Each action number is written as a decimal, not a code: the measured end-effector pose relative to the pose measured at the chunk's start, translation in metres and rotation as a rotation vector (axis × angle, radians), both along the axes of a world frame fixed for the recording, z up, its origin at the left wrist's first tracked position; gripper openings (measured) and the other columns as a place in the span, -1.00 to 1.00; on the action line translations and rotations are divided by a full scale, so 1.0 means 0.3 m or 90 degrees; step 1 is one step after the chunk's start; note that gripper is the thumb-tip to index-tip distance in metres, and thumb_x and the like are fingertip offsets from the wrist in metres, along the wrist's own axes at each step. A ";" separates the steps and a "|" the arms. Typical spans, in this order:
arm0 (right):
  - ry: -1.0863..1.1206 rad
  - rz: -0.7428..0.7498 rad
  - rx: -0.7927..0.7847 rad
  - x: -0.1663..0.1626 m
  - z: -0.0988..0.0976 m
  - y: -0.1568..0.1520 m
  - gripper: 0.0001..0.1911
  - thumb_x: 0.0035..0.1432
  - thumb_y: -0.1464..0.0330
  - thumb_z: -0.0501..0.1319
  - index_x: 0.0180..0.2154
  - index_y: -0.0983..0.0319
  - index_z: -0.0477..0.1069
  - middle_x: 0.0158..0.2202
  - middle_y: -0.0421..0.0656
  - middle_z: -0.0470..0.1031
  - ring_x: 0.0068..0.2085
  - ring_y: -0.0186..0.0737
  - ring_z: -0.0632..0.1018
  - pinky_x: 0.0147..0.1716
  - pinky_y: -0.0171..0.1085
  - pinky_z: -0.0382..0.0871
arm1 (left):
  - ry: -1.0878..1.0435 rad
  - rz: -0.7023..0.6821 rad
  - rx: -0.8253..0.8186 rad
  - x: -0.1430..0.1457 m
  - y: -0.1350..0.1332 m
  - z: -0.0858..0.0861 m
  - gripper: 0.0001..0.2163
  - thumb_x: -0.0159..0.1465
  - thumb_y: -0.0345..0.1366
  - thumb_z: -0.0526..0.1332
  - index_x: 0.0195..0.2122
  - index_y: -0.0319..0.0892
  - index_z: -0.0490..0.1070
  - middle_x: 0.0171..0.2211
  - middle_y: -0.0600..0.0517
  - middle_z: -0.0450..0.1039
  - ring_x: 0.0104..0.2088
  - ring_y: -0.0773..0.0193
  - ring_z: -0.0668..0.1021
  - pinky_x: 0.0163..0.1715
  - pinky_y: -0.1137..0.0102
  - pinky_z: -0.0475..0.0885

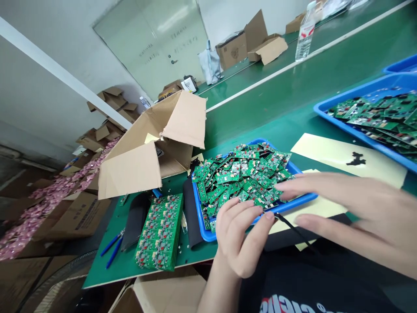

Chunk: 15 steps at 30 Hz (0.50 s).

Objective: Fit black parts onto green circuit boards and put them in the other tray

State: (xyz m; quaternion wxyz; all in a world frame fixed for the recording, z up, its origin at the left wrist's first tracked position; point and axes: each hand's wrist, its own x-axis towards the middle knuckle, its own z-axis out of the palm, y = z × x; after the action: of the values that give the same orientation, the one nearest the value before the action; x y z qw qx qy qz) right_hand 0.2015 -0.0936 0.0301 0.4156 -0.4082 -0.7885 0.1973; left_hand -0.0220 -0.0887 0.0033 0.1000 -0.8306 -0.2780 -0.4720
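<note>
A blue tray [199, 217] on the green bench is heaped with several small green circuit boards [243, 176]. My left hand [239, 241] sits at the tray's near edge, fingers curled, fingertips pinching a small green board [264, 202] at the heap's near side. My right hand [361, 215] reaches in from the right with fingers stretched out flat, its fingertips touching the same part of the heap. A thin black wire [295, 230] runs beneath my hands.
A stacked panel of green boards [160, 232] lies left of the tray, with blue-handled cutters [112, 248] beside it. An open cardboard box [153, 148] stands behind. A second blue tray [358, 130] of boards is at right. Yellow sheets [329, 152], water bottle [304, 32].
</note>
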 end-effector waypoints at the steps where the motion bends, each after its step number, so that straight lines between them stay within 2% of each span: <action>1: 0.012 0.025 -0.061 -0.025 0.011 0.004 -0.72 0.25 0.19 0.16 -0.06 0.11 0.48 -0.16 -0.14 0.61 -0.18 -0.08 0.63 -0.29 -0.21 0.59 | -0.005 0.010 0.004 -0.001 -0.004 0.003 -0.80 0.21 -0.51 0.27 -0.13 -0.26 0.49 -0.23 -0.04 0.53 -0.12 0.21 0.57 0.01 0.22 0.48; 4: 0.101 0.095 -0.285 -0.077 0.013 0.003 -0.71 0.26 0.17 0.13 -0.11 0.15 0.50 -0.19 -0.11 0.61 -0.22 -0.14 0.64 -0.43 -0.32 0.58 | -0.015 0.032 0.002 -0.001 -0.014 0.005 -0.82 0.23 -0.50 0.26 -0.14 -0.21 0.48 -0.25 -0.01 0.54 -0.16 0.23 0.58 -0.03 0.22 0.51; 6: 0.173 0.110 -0.393 -0.091 -0.006 -0.005 -0.71 0.24 0.16 0.16 -0.12 0.17 0.49 -0.19 -0.08 0.59 -0.21 -0.15 0.63 -0.42 -0.34 0.58 | -0.027 0.039 0.005 0.000 -0.016 0.002 -0.81 0.23 -0.49 0.27 -0.14 -0.18 0.48 -0.26 0.01 0.54 -0.18 0.23 0.59 -0.06 0.22 0.53; 11: 0.341 0.174 -0.504 -0.098 -0.043 -0.015 -0.77 0.24 0.21 0.18 -0.17 0.21 0.44 -0.45 -0.17 0.51 -0.37 -0.27 0.59 -0.32 -0.31 0.54 | -0.061 0.051 0.015 0.007 -0.011 0.001 -0.75 0.17 -0.49 0.34 -0.13 -0.21 0.46 -0.27 -0.02 0.53 -0.20 0.21 0.60 -0.19 0.29 0.59; 15: 0.404 0.206 -0.584 -0.104 -0.045 -0.007 -0.74 0.22 0.18 0.20 -0.19 0.24 0.42 -0.49 -0.20 0.49 -0.44 -0.31 0.55 -0.38 -0.33 0.50 | -0.090 0.032 -0.018 0.020 -0.012 0.008 -0.74 0.17 -0.44 0.35 -0.10 -0.23 0.44 -0.27 -0.04 0.54 -0.24 0.22 0.61 -0.27 0.34 0.60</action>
State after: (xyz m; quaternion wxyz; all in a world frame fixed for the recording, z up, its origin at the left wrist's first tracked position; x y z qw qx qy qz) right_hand 0.1703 -0.0956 0.0167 0.3768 -0.3419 -0.5116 0.6924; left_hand -0.0160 -0.0923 0.0055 0.0803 -0.7894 -0.3115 -0.5229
